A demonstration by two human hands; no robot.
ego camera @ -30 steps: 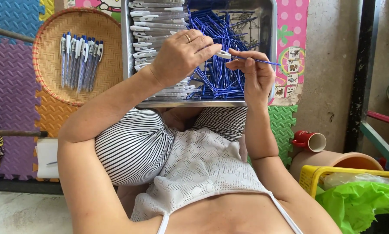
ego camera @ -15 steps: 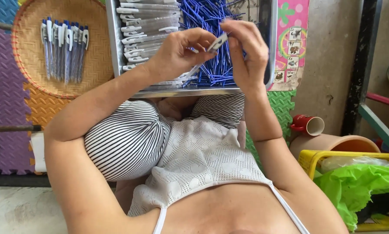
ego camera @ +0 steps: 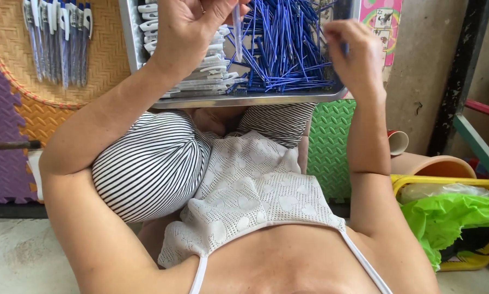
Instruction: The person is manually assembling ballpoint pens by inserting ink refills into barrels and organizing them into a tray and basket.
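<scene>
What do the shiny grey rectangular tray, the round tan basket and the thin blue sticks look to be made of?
The shiny grey rectangular tray looks like metal, probably steel: its rim is bright and reflective. The round tan basket seems woven from cane or bamboo strips: a matt plaited pattern with a bound rim. The thin blue sticks look like glossy plastic, likely pen refills, though that is less certain.

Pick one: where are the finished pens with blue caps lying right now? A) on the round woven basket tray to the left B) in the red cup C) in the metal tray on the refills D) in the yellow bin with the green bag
A: the assembled pens lie side by side on the round woven basket tray, left of the metal tray that holds the loose blue refills.
</scene>
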